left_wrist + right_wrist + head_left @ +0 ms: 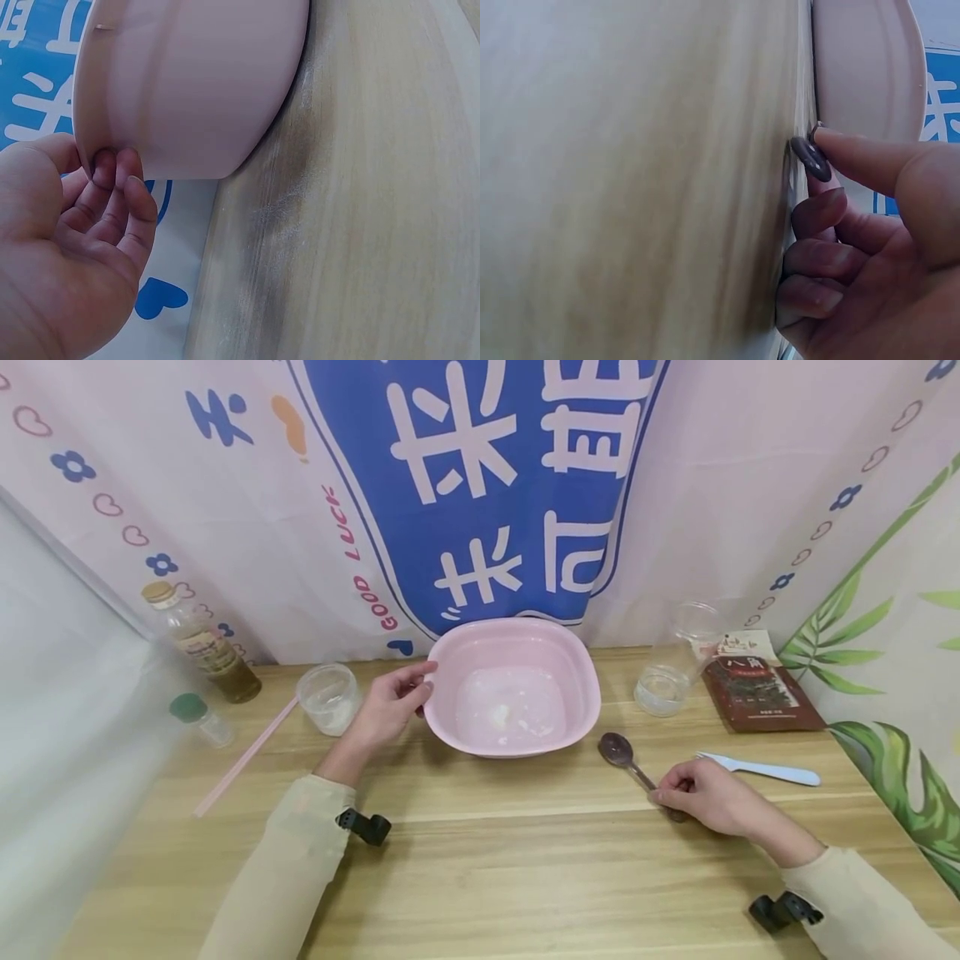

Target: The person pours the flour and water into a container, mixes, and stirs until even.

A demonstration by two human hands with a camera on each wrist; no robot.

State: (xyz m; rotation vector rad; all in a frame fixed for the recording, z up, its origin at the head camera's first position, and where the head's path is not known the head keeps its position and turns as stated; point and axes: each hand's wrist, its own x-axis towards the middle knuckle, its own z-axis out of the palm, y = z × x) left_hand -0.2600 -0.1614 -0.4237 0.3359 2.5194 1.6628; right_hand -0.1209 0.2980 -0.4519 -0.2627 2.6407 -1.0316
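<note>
Bottle [217, 652] with a tan cap stands at the far left of the surface [480, 860], and right of it a pink stick [247, 756] runs aslant up to a clear cup [332, 700] with white contents. Just right of that cup, the left hand [384, 708] grips the left side of the rim of a pink basin [512, 727], its fingers curled beneath the lip on the outside. The basin lies at the far middle, its longer side running left to right, and seems to rest on its base.

Right of the basin and nearer is a brown spoon [633, 768]. Its long axis runs aslant: the bowl points far and left, its tip near the basin's near right corner but apart from it, and the handle leads back near and right. The right hand [708, 799] is at that end, pinching the handle between thumb and forefinger, while the left hand is well apart, past the basin. Whether the spoon is raised from the surface cannot be told. Far of the right hand are a small clear tub [662, 693], then a light-blue utensil [776, 771] and a brown packet [761, 710].
</note>
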